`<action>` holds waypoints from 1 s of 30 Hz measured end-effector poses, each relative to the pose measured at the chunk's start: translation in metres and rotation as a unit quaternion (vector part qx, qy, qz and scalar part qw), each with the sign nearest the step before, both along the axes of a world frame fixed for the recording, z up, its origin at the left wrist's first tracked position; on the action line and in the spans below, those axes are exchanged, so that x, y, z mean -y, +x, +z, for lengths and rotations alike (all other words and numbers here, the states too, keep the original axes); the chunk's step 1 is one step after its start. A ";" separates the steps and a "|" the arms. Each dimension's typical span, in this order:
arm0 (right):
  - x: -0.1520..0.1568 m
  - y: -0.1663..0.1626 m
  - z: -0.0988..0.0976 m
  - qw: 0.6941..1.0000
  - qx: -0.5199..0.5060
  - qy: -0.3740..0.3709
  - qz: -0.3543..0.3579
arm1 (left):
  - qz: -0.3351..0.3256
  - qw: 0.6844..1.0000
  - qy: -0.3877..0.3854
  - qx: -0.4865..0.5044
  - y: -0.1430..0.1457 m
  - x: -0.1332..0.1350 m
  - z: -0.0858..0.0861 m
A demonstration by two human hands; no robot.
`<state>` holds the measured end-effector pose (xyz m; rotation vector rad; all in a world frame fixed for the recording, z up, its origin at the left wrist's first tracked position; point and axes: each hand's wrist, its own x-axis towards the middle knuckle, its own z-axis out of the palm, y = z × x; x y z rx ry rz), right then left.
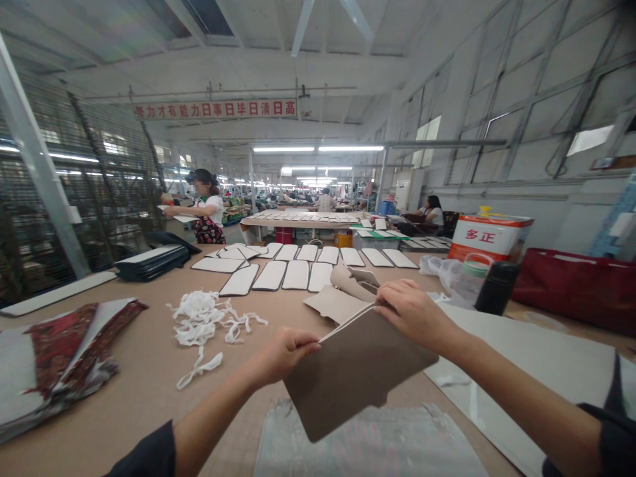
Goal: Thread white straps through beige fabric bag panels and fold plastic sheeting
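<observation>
A taupe leather-like panel (358,371) hangs tilted between my two hands above the table. Its top edge shows a pale layered strip, and its lower edge has a small notch. My left hand (293,346) pinches the upper left corner between thumb and fingers. Farther along the same edge, my right hand (410,308) grips the panel near its upper right, fingers closed over it. Just behind lie beige leather-like pieces (330,305), one of them curled, partly hidden by the panel. Below the panel is a worn translucent sheet or board (368,437).
Rows of white dark-edged panels (271,275) cover the table's far part. White strips (199,318) lie tangled at left, near patterned fabric (69,344). To the right are a large pale sheet (536,364), a black bottle-like object (497,288), a can (489,238) and a red bag (576,285).
</observation>
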<state>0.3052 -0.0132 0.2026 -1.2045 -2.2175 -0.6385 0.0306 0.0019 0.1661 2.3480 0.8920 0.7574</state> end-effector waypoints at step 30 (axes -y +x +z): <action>0.031 -0.030 -0.005 0.994 -0.018 -0.032 0.106 | 0.002 0.997 -0.047 0.060 0.047 0.006 0.018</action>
